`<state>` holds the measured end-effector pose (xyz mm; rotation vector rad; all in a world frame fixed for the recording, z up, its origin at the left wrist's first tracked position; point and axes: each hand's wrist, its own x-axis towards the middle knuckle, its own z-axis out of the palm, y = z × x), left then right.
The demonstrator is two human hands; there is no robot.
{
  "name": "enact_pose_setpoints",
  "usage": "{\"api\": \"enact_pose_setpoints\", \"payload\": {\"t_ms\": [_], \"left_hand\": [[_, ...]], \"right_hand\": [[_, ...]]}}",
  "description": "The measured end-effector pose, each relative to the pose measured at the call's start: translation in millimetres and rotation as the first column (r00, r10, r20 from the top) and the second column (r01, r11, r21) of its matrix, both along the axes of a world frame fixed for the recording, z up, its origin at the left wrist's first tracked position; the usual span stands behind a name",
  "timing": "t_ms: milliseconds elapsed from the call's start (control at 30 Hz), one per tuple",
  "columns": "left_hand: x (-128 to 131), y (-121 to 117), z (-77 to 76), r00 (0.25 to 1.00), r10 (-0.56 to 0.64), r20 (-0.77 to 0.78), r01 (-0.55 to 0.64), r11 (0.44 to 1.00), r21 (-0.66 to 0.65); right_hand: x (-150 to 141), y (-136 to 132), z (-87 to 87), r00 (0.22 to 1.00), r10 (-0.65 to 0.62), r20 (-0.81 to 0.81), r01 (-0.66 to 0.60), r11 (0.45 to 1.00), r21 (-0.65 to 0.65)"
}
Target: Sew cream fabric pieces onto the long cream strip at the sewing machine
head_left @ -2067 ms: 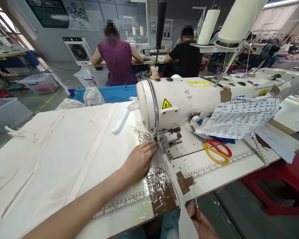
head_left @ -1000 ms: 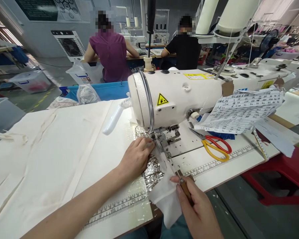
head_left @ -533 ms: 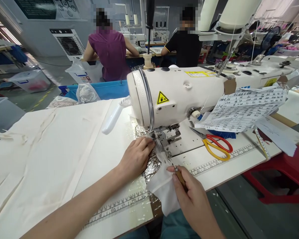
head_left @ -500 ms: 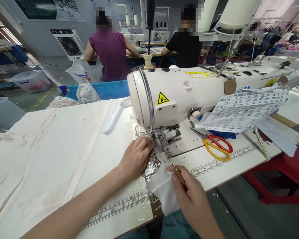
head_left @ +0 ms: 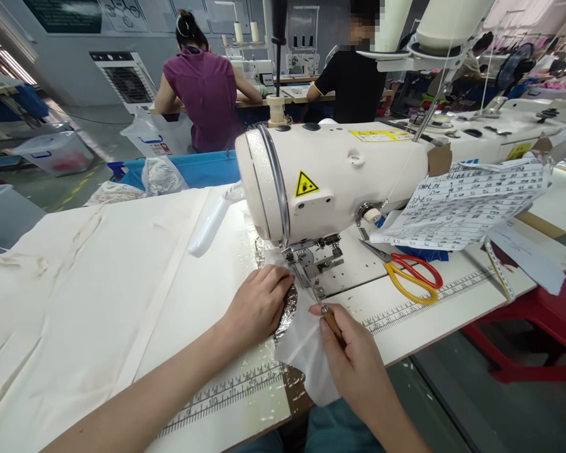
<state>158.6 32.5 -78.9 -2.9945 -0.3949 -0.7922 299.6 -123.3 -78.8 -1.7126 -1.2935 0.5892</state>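
A white sewing machine (head_left: 330,182) has a piece of thin white fabric (head_left: 306,352) under its needle area. The fabric hangs over the table's front edge, and a bit of it shows behind the presser foot. My left hand (head_left: 259,302) is closed with bent fingers on the fabric's left side, close to the foot; its fingertips are partly hidden. In my right hand (head_left: 351,355) is an awl (head_left: 332,324), gripped by its wooden handle. Its metal shaft points up toward the foot, over the fabric.
Scissors (head_left: 412,274) with red and yellow handles lie right of the needle area. A written paper sheet (head_left: 466,204) leans by the machine. White cloth (head_left: 89,302) covers the table's left side. Printed rulers (head_left: 231,393) run along the front. Two people sit working ahead.
My right hand and the awl have shifted slightly up and left, closer to the foot. Some fabric now shows behind the foot. The left hand stays near the same spot.
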Motion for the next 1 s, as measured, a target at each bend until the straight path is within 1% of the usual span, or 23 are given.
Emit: {"api": "enact_pose_setpoints", "payload": {"t_ms": [200, 267, 333, 433, 567, 700, 800, 867, 900, 933, 1000], "left_hand": [[1.2, 0.6, -0.1, 0.994, 0.069, -0.085, -0.069, 0.998, -0.001], [1.8, 1.3, -1.0, 0.991, 0.087, -0.097, -0.088, 0.996, -0.001], [2.0, 2.0, -2.2, 0.991, 0.099, -0.088, -0.099, 0.995, -0.006], [1.9, 2.8, -3.7, 0.994, 0.093, -0.064, -0.095, 0.995, -0.039], [4.3, 4.9, -3.5, 0.996, 0.082, -0.042, -0.086, 0.992, -0.089], [13.8, 8.9, -0.8, 0.975, 0.136, -0.178, -0.148, 0.987, -0.058], [19.6, 11.9, 1.0, 0.958, 0.197, -0.210, -0.207, 0.978, -0.028], [19.7, 14.2, 0.4, 0.958, 0.243, -0.153, -0.256, 0.964, -0.074], [18.7, 15.8, -0.7, 0.960, 0.263, -0.100, -0.274, 0.953, -0.130], [17.1, 17.6, -2.1, 0.961, 0.274, -0.040, -0.277, 0.939, -0.205], [13.5, 21.8, -5.5, 0.959, 0.274, 0.067, -0.231, 0.899, -0.371]], "right_hand": [[-0.2, 3.2, -9.1, 0.999, -0.035, 0.037, 0.033, 0.998, 0.057], [-0.7, 3.0, -10.7, 0.999, -0.023, 0.040, 0.020, 0.998, 0.057], [-1.5, 2.2, -9.8, 0.999, 0.001, 0.044, -0.005, 0.996, 0.090], [-3.5, 1.7, -3.7, 0.995, 0.078, 0.063, -0.089, 0.977, 0.191], [-10.4, 5.7, 11.8, 0.983, 0.156, 0.100, -0.179, 0.935, 0.306], [-25.2, 10.2, 28.1, 0.966, 0.202, 0.158, -0.250, 0.879, 0.405], [-34.9, 6.2, 32.0, 0.942, 0.210, 0.261, -0.308, 0.847, 0.432], [-35.3, 0.5, 28.4, 0.931, 0.187, 0.314, -0.310, 0.860, 0.405], [-33.2, -2.3, 25.0, 0.930, 0.159, 0.332, -0.286, 0.879, 0.381], [-29.6, -4.8, 21.0, 0.931, 0.119, 0.345, -0.245, 0.905, 0.348], [-19.8, -7.2, 12.3, 0.923, 0.026, 0.384, -0.140, 0.952, 0.273]]}}
